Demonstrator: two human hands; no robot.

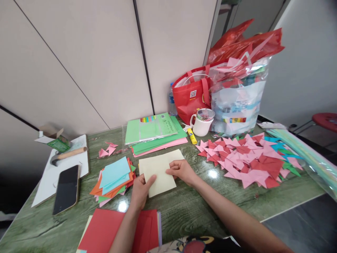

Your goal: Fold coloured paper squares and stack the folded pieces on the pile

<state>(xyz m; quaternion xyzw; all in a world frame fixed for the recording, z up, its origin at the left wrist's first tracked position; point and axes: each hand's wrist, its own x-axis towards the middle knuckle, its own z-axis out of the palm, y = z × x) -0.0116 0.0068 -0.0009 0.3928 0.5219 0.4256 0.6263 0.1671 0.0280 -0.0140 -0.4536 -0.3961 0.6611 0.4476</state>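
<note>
Between my hands is a pale yellow sheet of paper, held just over the green table. My left hand pinches its lower left edge, thumb on top. On the right side, my right hand grips the sheet between thumb and fingers. To the left of the sheet lies a loose stack of small coloured squares, light blue on top. Red paper sheets rest under my left forearm. A spread pile of folded pink and red paper pieces lies to the right.
Green paper packs lie at the back, beside a yellow glue stick and a white mug. Behind stand a red bag and a filled plastic bag. At left are a phone, a wooden-handled tool and a small box.
</note>
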